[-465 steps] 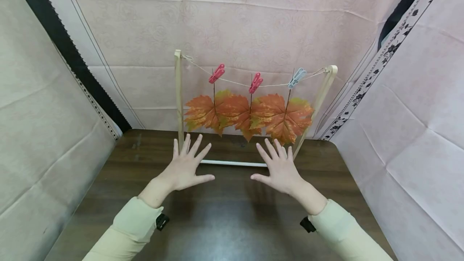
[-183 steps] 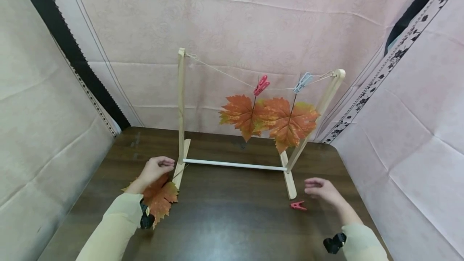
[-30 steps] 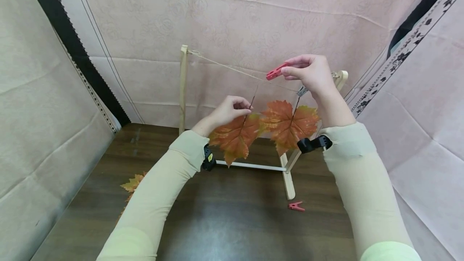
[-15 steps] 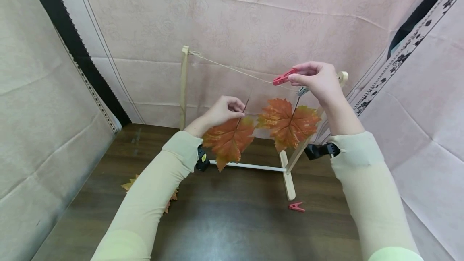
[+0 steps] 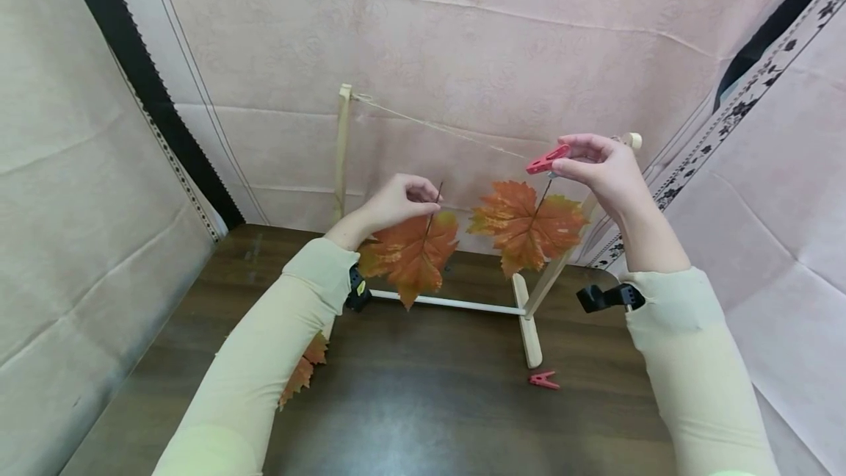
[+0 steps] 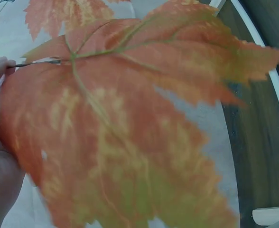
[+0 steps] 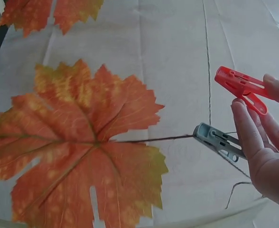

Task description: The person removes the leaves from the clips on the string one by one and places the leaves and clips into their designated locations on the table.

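Note:
In the head view my left hand [image 5: 396,200] pinches the stem of an orange maple leaf [image 5: 413,259], which hangs off the line below the fingers. That leaf [image 6: 106,123] fills most of the left wrist view. My right hand [image 5: 611,171] holds a red clothespin [image 5: 547,160] between thumb and fingers, right by the string [image 5: 449,131]. Another maple leaf [image 5: 529,230] hangs from the string by a blue-grey clothespin [image 7: 218,141], mostly hidden in the head view. The right wrist view shows the red clothespin [image 7: 239,85] apart from the string.
The wooden stand has a left post [image 5: 342,153], a right post [image 5: 555,274] and a white crossbar [image 5: 456,305]. A second red clothespin [image 5: 544,380] lies by the right foot [image 5: 529,344]. A leaf [image 5: 307,369] lies on the brown table [image 5: 423,402], partly under my left sleeve.
Earlier three leaves hung pinned and both hands were bare. One leaf and clothespin went to the table; the middle leaf and clothespin were taken off. Lately leaf moved left, right hand right and down.

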{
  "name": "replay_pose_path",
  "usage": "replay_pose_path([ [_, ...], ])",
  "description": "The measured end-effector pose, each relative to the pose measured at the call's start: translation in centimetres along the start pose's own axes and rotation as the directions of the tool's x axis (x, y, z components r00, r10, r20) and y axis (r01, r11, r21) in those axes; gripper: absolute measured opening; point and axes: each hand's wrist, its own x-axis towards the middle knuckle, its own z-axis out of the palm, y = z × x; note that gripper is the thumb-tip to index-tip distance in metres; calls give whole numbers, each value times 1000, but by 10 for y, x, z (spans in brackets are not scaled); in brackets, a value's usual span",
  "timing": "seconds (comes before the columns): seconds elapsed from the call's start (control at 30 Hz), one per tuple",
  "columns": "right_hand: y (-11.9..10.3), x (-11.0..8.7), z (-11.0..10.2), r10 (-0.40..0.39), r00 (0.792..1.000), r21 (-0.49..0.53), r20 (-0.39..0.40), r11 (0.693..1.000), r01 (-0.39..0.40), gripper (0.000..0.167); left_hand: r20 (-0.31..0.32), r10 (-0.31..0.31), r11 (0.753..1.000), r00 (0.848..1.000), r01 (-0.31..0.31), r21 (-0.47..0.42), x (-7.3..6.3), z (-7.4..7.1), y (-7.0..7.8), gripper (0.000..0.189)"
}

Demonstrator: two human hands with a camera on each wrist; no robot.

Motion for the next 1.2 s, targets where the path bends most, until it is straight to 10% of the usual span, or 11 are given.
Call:
replay_pose_path([
  [0.67,7,-16,-13,-22,998,57,66,998,19,25,-64,-49,992,997,56,113,-11,-17,-2,13],
  [1.2,61,-58,-41,19,967,28,256,999,-27,31,-37,-69,988,997,73,134,-25,-35,-4,12],
])
